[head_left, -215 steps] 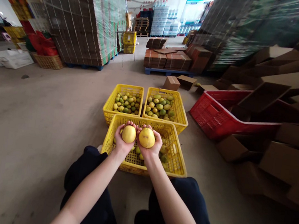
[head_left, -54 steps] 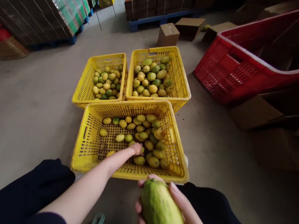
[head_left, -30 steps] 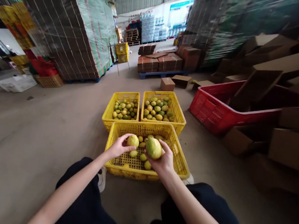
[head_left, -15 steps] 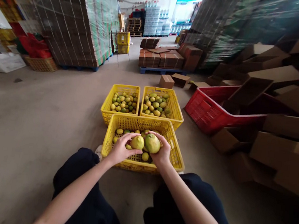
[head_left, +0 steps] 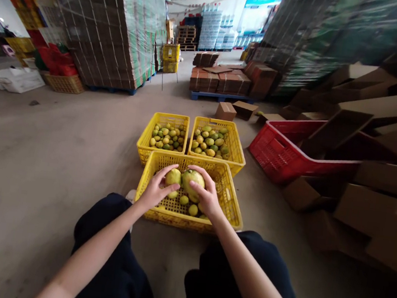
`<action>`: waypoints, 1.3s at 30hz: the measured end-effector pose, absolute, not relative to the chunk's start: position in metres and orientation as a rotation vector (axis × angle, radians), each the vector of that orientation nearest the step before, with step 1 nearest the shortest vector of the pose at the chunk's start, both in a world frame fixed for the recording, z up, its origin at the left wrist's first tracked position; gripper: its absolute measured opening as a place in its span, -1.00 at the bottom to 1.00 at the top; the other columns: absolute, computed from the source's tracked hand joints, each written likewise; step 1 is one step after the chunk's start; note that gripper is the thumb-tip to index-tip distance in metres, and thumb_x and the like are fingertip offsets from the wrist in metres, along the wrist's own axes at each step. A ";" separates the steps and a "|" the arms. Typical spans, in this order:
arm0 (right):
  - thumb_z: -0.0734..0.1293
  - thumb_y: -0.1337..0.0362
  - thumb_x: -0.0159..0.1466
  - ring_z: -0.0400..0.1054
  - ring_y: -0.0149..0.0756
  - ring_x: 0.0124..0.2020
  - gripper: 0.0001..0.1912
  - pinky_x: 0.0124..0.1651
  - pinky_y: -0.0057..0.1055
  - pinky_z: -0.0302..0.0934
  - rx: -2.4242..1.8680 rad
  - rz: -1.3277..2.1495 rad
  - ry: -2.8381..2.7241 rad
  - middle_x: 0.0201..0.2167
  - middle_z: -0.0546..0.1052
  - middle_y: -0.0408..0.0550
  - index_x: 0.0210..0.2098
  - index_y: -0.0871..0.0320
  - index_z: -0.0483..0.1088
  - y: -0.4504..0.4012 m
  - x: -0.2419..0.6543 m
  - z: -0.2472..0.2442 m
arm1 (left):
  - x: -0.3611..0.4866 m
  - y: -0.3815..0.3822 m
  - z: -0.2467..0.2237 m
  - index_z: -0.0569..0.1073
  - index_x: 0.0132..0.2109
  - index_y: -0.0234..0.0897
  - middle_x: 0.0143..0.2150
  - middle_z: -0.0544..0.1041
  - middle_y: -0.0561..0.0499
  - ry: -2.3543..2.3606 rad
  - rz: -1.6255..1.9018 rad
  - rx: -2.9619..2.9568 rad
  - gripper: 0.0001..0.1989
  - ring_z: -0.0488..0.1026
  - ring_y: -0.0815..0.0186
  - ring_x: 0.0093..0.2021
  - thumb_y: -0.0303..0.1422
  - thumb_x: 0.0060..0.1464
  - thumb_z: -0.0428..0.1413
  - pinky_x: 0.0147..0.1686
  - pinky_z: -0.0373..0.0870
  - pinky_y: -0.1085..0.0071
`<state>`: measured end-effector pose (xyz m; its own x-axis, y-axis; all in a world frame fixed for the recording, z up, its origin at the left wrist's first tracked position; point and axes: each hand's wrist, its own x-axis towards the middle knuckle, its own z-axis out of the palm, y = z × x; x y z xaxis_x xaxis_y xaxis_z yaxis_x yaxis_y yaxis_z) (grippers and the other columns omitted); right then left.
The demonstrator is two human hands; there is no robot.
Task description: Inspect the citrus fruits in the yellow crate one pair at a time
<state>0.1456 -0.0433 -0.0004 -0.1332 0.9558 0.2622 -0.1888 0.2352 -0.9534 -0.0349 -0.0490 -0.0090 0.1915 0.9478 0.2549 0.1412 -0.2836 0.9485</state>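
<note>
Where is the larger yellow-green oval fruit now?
In the head view, the larger yellow-green oval fruit is held in the right hand, right of the smaller yellow-green round fruit in the left hand, over the near yellow plastic crate.

The two bare forearms (head_left: 99,250) come forward and draw nearer to each other, crossing above the near edge of the crate (head_left: 183,221), with both wrists almost straight. The left hand (head_left: 155,190), nearer to the left edge, grips a smaller fruit (head_left: 173,177), with fingers above and thumb low. The right hand (head_left: 208,193), toward the right edge, curls over a larger fruit (head_left: 188,179), its thumb across the front. The knees are bent and apart.
</note>
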 end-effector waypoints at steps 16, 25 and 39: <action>0.36 0.04 0.10 0.35 -0.35 -0.60 -0.70 -0.73 -0.49 0.20 -0.907 1.608 -0.941 -0.44 0.48 -0.17 -0.24 0.07 0.43 -0.041 0.122 -0.015 | -0.034 -0.038 -0.005 0.44 -0.25 -0.24 -0.56 0.35 0.13 1.180 1.044 1.210 -0.60 0.26 0.45 -0.68 0.01 0.04 0.02 -0.77 0.08 0.57; 0.33 0.14 0.14 0.36 -0.36 -0.61 -0.79 -0.69 -0.51 0.25 -1.022 1.701 -0.675 -0.58 0.48 -0.16 -0.34 0.15 0.38 -0.020 0.088 -0.010 | -0.042 -0.011 0.007 0.38 -0.34 -0.29 -0.72 0.28 0.14 1.121 1.080 0.929 -0.59 0.14 0.47 -0.80 -0.01 0.08 -0.06 -0.81 -0.05 0.57; 0.38 0.23 0.15 0.45 -0.36 -0.55 -0.78 -0.59 -0.49 0.41 -1.071 1.654 -0.300 -0.49 0.55 -0.17 -0.22 0.11 0.35 0.003 0.119 0.027 | -0.013 0.033 -0.010 0.37 -0.34 -0.29 -0.61 0.36 0.11 0.969 1.132 0.358 -0.79 0.26 0.48 -0.71 -0.24 0.16 0.03 -0.77 0.17 0.59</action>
<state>0.1186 0.0027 0.0272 -0.0031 0.8708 -0.4916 -0.6426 -0.3784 -0.6662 -0.0129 0.0325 -0.0096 0.0909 0.8803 -0.4657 -0.5961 0.4227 0.6826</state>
